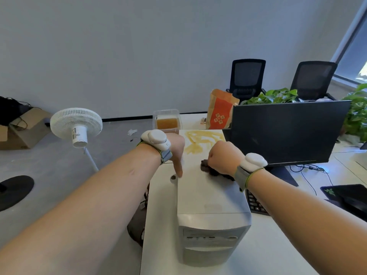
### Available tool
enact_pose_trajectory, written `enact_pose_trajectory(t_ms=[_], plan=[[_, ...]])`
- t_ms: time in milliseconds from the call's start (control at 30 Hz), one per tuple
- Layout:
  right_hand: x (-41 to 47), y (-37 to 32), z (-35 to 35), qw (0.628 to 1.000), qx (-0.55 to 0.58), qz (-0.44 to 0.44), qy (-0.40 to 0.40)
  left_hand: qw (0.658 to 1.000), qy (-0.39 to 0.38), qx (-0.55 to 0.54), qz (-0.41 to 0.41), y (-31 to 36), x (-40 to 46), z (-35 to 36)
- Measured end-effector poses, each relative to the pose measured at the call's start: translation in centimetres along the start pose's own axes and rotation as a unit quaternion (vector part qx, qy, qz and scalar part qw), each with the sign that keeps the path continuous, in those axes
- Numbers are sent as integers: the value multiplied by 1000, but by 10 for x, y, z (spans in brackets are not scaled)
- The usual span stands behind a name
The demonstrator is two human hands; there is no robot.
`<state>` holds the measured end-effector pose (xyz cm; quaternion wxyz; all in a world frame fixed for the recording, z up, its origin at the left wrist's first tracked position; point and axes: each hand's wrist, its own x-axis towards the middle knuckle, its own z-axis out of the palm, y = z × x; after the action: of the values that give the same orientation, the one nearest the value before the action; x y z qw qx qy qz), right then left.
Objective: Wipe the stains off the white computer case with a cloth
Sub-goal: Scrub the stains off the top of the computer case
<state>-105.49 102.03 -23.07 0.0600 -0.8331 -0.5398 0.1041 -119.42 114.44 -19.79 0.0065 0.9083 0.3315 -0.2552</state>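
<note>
Standing upright on the white desk (158, 231), the white computer case (210, 197) fills the middle of the view, its front panel facing the camera at about 6 o'clock and its flat top running away toward 12 o'clock. Yellowish-brown stains (198, 142) smear the far end of that top, at 12 o'clock from the hands. The right hand (223, 158) sits at roughly 3 o'clock on the top, fingers curled into a fist around a dark cloth (210, 169) that it presses onto the surface; the cloth bunches out beneath the hand toward 6 o'clock. The left hand (176, 149) is at 9 o'clock, over the case's left edge, with its thumb pointing down and touching the top near that edge; its other fingers are hidden behind the hand, so whether they are spread or curled cannot be told. Both wrists wear a white device on a grey strap. Beyond the case at 12 o'clock stands a clear container (167, 121) of amber liquid, and at 1 o'clock an orange paper bag (220, 110). A black monitor (284, 133) is at 2 o'clock, just beside the case, and a black keyboard (256, 203) lies at 4 o'clock. A white fan (76, 126) stands on the floor at 10 o'clock.
</note>
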Motion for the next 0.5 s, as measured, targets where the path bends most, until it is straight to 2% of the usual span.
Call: enact_pose_trajectory(t_ms=[100,200,333,400,433,500], plan=[[7,2,2,998,-15,29,45,995,88,-39,22,-17,14,5],[0,-11,18,998,11,-16,57,989,129,-65,27,-32,23,7],[-18,-16,15,994,76,-81,-2,992,84,-80,51,-39,36,9],[-19,-13,7,994,71,-70,-35,995,61,-64,52,-41,49,11],[-15,-13,4,996,70,-51,-35,995,56,-58,51,-40,55,12],[-1,-15,-5,996,89,-5,16,997,44,-51,46,-39,59,8]])
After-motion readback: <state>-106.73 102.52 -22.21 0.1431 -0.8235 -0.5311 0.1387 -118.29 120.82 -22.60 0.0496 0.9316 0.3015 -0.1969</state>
